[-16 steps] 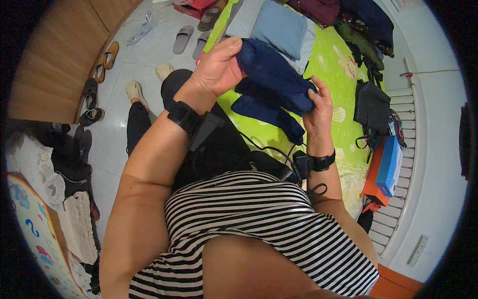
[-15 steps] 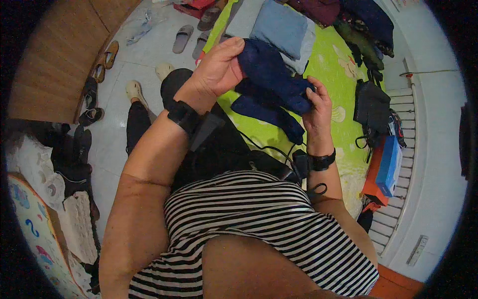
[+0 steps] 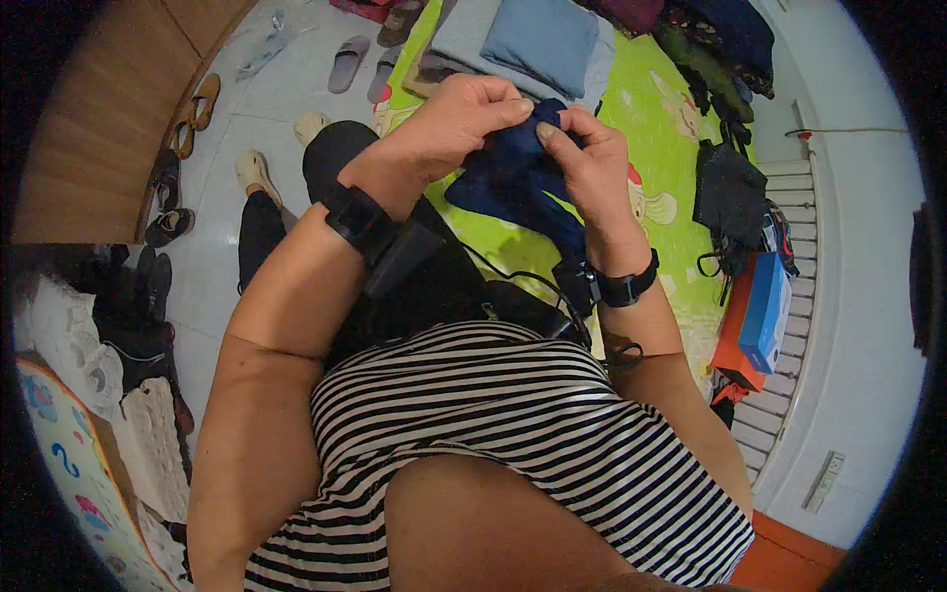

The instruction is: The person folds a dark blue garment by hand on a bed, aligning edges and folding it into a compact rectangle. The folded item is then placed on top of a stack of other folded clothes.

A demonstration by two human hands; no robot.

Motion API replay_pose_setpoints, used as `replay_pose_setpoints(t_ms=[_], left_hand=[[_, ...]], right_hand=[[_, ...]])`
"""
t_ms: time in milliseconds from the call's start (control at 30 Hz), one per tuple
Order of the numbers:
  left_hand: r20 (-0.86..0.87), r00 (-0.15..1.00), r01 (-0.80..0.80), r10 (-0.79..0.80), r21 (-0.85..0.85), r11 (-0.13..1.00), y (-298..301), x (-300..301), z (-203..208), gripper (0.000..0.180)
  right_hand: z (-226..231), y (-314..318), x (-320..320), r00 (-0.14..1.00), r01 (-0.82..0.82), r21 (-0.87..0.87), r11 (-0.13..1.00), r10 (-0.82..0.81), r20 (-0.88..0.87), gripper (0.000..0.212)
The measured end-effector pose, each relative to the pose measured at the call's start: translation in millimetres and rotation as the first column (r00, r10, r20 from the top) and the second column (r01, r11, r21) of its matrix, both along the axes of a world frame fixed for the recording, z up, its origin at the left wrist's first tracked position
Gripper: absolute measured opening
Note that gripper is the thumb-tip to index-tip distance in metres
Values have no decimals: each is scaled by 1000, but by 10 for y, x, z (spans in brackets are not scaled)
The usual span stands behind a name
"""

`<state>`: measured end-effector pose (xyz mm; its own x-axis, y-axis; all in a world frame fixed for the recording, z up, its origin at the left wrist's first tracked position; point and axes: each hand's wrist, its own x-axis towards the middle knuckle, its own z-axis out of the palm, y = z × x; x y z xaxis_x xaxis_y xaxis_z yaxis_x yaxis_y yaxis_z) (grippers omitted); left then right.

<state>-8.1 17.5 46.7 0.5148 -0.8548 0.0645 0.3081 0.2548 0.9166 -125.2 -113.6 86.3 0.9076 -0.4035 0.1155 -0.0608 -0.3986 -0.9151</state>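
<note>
A navy blue garment (image 3: 513, 178) hangs between my two hands above the bed; its kind is hard to make out. My left hand (image 3: 459, 118) pinches its upper edge between thumb and fingers. Close beside it, my right hand (image 3: 597, 168) pinches the same edge, thumb against the fingers. Lower folds of the cloth droop toward the green bed sheet (image 3: 656, 271). Just beyond my hands lies a folded light blue cloth (image 3: 543, 44) on top of a paler grey-blue folded one (image 3: 459, 35).
Dark clothes (image 3: 710, 49) are heaped at the far right of the bed. A black bag (image 3: 728, 187), an orange box (image 3: 742, 335) and a blue box (image 3: 766, 314) stand by the white bed rail (image 3: 789, 395). Grey slippers (image 3: 347, 64) and other shoes lie on the tiled floor (image 3: 222, 286).
My hands have come closer together along the garment's edge. The right hand moved up and left, the left hand slightly right; the cloth now hangs down bunched instead of stretched sideways.
</note>
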Motion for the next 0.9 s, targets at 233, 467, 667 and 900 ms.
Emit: replay_pose_setpoints(t_ms=[233,467,667,900], left_hand=[[-57,998,-4,0,-79,997,12,72,-67,18],[-136,991,-8,-13,-149,989,9,97,-40,18],[-4,1000,-5,4,-82,997,-27,21,-8,21],[54,997,-50,52,-30,998,-13,7,-14,25]], right_hand=[[-133,-33,21,999,-34,323,946,23,39,12],[-181,-38,6,993,78,76,994,-84,81,16],[-149,25,16,989,-19,-271,962,57,135,7],[-189,2,-11,999,-22,514,857,2,38,9]])
